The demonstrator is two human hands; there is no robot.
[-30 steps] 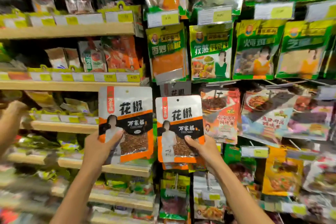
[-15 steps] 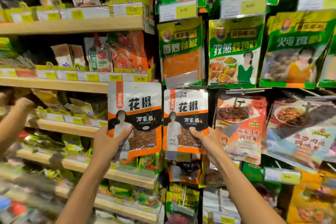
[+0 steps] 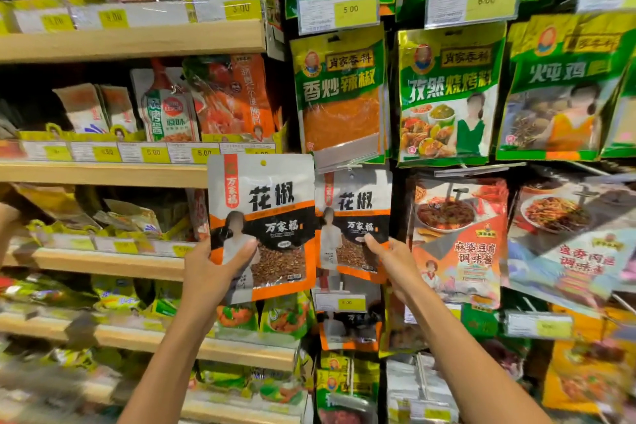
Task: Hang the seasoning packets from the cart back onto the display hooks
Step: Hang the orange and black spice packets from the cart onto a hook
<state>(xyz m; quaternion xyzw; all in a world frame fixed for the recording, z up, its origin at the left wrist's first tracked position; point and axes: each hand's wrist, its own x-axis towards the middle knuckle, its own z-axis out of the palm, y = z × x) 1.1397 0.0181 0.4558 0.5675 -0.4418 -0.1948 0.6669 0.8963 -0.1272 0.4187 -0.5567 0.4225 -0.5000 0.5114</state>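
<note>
Store display wall with hooks: left hand [image 3: 210, 272] grips one peppercorn packet [image 3: 261, 217]; right hand [image 3: 395, 262] pinches another packet [image 3: 354, 217] just right of it.

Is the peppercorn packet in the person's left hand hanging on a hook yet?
Not hung: the left packet shows an empty hang hole, and the left hand grips its lower corner.
</note>
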